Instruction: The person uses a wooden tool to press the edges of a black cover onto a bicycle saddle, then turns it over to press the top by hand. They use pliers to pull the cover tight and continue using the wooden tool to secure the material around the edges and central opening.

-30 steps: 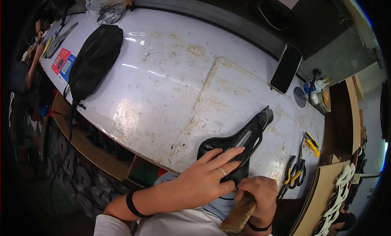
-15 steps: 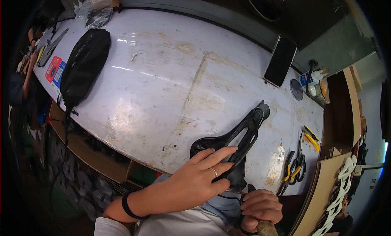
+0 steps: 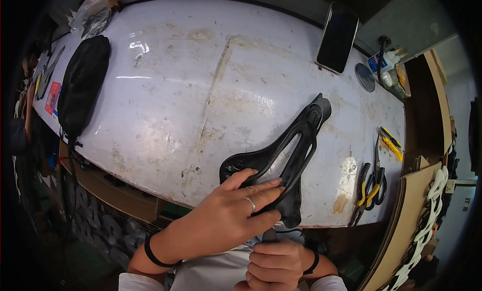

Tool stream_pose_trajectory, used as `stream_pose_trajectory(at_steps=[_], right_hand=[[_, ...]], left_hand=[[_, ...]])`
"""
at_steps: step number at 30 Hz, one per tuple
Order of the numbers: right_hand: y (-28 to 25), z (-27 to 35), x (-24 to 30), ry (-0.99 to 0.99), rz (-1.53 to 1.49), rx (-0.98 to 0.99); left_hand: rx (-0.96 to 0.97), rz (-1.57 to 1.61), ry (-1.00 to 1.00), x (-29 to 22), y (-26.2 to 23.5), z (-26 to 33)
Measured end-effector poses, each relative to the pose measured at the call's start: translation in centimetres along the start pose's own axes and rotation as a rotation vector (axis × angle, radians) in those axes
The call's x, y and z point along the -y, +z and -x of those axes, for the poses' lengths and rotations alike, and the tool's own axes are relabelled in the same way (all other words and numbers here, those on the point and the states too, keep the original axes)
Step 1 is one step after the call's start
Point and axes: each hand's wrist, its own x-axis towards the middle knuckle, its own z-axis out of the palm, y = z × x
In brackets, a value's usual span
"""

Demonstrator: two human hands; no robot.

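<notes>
A black bicycle saddle point(image 3: 296, 163) lies on the white worktable, its hollow underside facing up and its narrow nose pointing away to the right. My left hand point(image 3: 228, 210) holds its wide near end, fingers spread over the frame and pressing inside it. On that hand are a ring and a black wrist band. Just below the saddle's near edge, my right hand point(image 3: 276, 266) is closed in a fist around a tool with a short flat dark blade point(image 3: 269, 235). The blade points up toward the saddle and my left thumb; the fist hides the handle.
Yellow-and-black pliers point(image 3: 365, 195), scissors point(image 3: 379, 185) and a yellow cutter point(image 3: 392, 144) lie on the right. Farther back are a phone point(image 3: 337, 37), a round grey disc point(image 3: 365, 77) and glue bottles point(image 3: 386, 60). A black mesh pouch point(image 3: 84, 85) lies left. Cardboard point(image 3: 401, 225) stands beside the table.
My right hand has moved left, closer to my left hand, and the tool's blade now shows beside my left thumb. My left hand stays on the saddle. The whole view has shifted.
</notes>
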Motion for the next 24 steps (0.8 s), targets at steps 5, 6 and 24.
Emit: stream_pose_trajectory(at_steps=[5, 6, 24], right_hand=[[0.6, 0.8, -0.9, 0.018, 0.018, -0.032], [0.6, 0.9, -1.1, 0.002, 0.01, -0.033], [-0.3, 1.9, -0.4, 0.008, 0.042, 0.115]], left_hand=[[0.002, 0.022, -0.018, 0.2, 0.2, 0.1], [0.0, 0.034, -0.033, 0.2, 0.3, 0.2], [-0.064, 0.042, -0.031, 0.9, 0.7, 0.0]])
